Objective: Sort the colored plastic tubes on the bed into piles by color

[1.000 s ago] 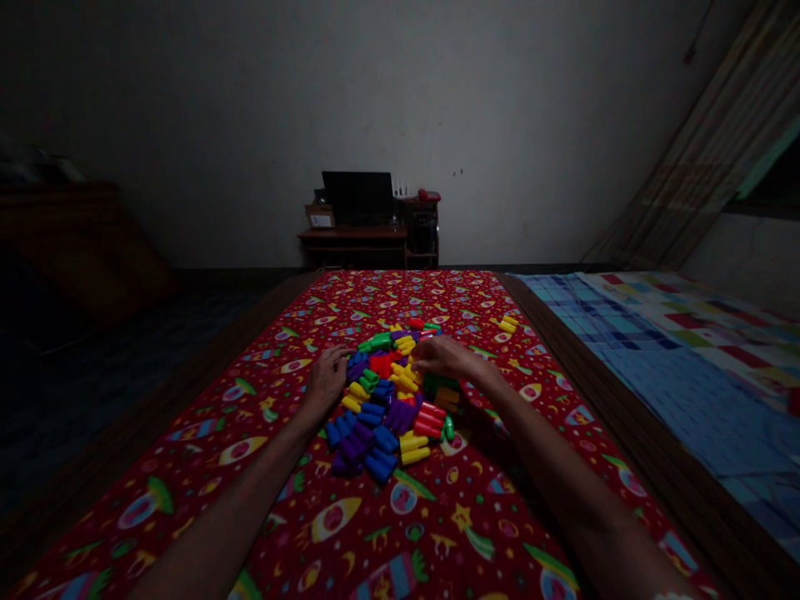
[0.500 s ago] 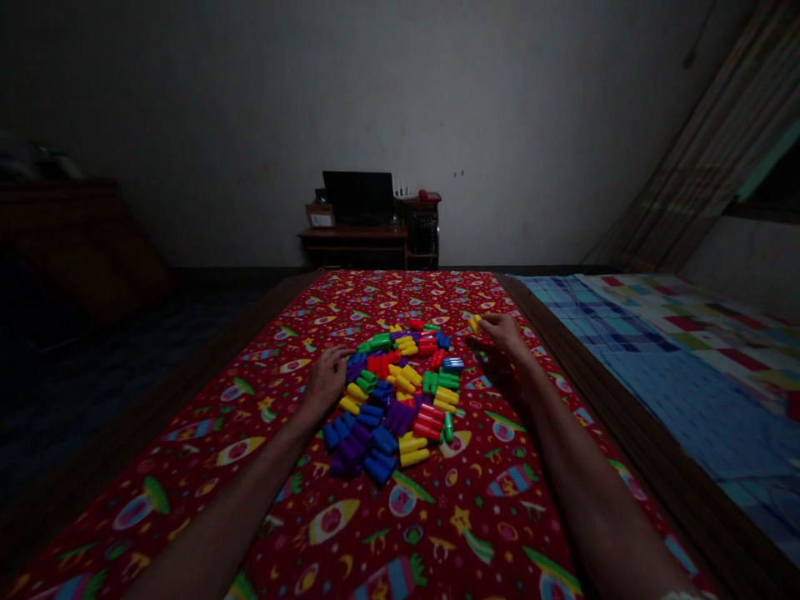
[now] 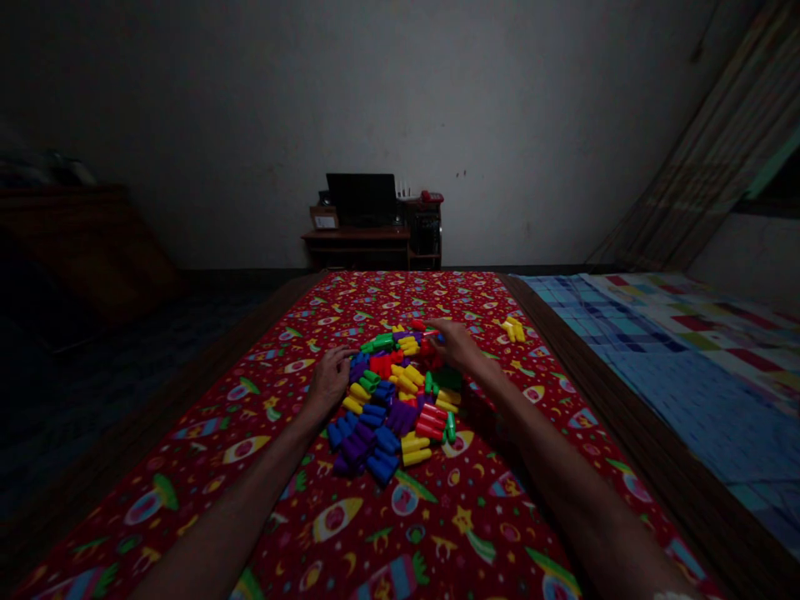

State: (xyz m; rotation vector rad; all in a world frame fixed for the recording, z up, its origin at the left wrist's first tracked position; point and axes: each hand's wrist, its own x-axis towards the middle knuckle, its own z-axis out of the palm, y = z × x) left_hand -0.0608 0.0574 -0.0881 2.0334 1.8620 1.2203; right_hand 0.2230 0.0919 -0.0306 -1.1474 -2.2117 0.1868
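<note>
A heap of coloured plastic blocks (image 3: 391, 400), yellow, red, blue, purple and green, lies in the middle of a red patterned cloth (image 3: 350, 533). My left hand (image 3: 329, 377) rests at the heap's left edge, fingers curled against the blocks. My right hand (image 3: 455, 343) is over the far right part of the heap, fingers closed around small blocks I cannot make out clearly. A separate small cluster of yellow blocks (image 3: 513, 328) lies to the right of the heap, apart from both hands.
The cloth covers a long low surface with wooden edges (image 3: 562, 342). A blue checked mattress (image 3: 675, 367) lies to the right. A low desk with a dark monitor (image 3: 361, 198) stands against the far wall. A curtain (image 3: 718, 142) hangs at right.
My right hand went out to the right with a yellow block, left it in the small yellow cluster, and has come back to the heap. My left hand stayed in place.
</note>
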